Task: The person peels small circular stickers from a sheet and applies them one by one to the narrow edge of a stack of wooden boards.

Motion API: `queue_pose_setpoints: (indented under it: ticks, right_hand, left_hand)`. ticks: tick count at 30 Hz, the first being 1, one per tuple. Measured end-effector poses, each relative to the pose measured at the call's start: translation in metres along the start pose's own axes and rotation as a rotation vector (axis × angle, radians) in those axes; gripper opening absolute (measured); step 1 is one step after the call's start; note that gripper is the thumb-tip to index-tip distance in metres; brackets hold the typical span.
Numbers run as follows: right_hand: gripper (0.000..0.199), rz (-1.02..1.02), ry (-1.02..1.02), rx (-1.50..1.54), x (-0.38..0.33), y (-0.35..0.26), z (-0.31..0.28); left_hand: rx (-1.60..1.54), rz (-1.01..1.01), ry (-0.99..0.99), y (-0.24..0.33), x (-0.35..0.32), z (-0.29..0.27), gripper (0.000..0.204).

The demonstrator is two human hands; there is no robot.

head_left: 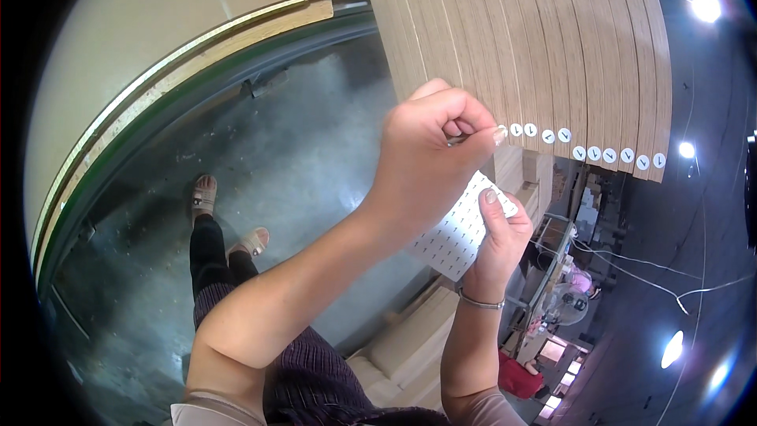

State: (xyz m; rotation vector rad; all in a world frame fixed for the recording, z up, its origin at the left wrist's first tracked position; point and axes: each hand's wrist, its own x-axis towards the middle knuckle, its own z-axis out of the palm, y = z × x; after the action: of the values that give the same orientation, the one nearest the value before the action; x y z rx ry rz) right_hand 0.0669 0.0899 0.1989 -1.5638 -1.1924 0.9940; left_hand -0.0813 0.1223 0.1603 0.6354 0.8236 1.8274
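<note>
My left hand (441, 130) is closed in a pinch, thumb and forefinger together at the lower edge of a row of wood-grain boards (544, 39). A small round white sticker (503, 131) shows at its fingertips, partly hidden by them. To the right, a line of similar round stickers (594, 154) runs along the board ends, each with a dark mark. Below, my right hand (502, 233), with a bracelet at the wrist, grips a white sheet of stickers (449, 241) between thumb and fingers. My left forearm covers part of that sheet.
A large pale panel (181, 24) with a layered edge curves across the upper left. Stacked light boards (410, 331) lie below the sheet. A fan (566, 304), a person in red (520, 379) and hanging lamps (706, 6) are farther off. Two sandalled feet (203, 193) stand on the grey floor.
</note>
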Motion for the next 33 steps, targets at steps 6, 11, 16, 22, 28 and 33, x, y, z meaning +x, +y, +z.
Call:
queue_pose_setpoints:
  ticks: [6,11,16,22,28,33]
  right_hand:
    - [0.016,-0.001,0.0,-0.052,-0.003,0.004,-0.001]
    - [0.016,0.015,-0.009,-0.064,-0.008,0.009,0.001]
    - [0.016,0.016,-0.016,-0.048,-0.011,0.012,0.002]
    - [0.015,0.011,-0.045,-0.046,-0.017,0.016,0.01]
    - [0.013,0.025,-0.046,-0.084,-0.023,0.009,0.023]
    - [0.011,-0.032,-0.107,-0.111,-0.021,0.006,0.021]
  left_hand:
    - [0.084,-0.039,0.037,0.005,0.003,-0.001,0.008]
    - [0.046,-0.251,0.061,0.001,0.005,-0.008,0.018]
    - [0.198,-0.192,0.118,-0.001,-0.013,-0.033,0.018]
    - [0.251,-0.191,0.117,-0.01,-0.019,-0.048,0.015]
    - [0.408,-0.058,-0.044,-0.013,-0.028,-0.063,0.009]
    - [0.559,0.17,-0.167,-0.003,-0.033,-0.075,0.011]
